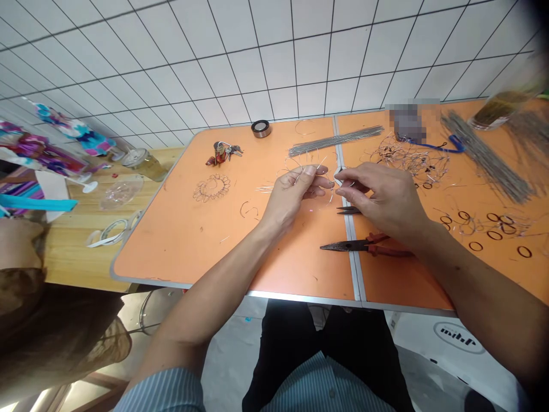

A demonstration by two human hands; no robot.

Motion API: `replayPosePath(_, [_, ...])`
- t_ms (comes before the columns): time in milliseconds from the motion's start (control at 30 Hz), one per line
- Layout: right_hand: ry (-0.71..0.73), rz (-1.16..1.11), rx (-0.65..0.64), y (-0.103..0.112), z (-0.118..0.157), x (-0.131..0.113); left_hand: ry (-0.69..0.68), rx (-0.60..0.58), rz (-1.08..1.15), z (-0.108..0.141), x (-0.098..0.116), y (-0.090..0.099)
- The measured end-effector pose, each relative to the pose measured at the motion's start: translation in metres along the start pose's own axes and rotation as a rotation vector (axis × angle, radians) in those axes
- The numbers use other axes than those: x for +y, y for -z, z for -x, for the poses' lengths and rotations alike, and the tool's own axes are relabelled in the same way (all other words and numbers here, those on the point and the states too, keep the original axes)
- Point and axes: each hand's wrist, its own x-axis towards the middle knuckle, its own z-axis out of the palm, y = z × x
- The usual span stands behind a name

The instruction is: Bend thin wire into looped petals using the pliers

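Observation:
Over the middle of the orange table, my left hand is closed on a thin silvery wire piece whose loops stick out above and below the fingers. Close beside it, my right hand is closed, thumb and forefinger pinched near the wire's end; what lies between them is too small to make out. Below my right hand rest red-handled needle-nose pliers. The dark tips of a second tool poke out from under that hand, the rest hidden. Left of my hands lies a flower-shaped wire ring.
Straight wire bundles lie at the back and far right. Tangled wire and several dark rings spread at right. Keys and a tape roll sit at back left. Another person's arm is at far left.

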Motion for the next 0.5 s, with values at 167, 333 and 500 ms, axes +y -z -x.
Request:
replayPosePath(167, [0.020, -0.015, 0.004, -0.0013, 0.0004, 0.0002, -0.005, -0.008, 0.018, 0.0007, 0.0009, 0.0001])
replayPosePath(333, [-0.028, -0.037, 0.030, -0.0019, 0.0005, -0.0029, 0.008, -0.003, 0.000, -0.0007, -0.0001, 0.0022])
replayPosePath(500, [-0.153, -0.128, 0.182, 0.0022, -0.0015, -0.0049, -0.007, -0.066, -0.011, -0.0011, -0.0009, 0.0044])
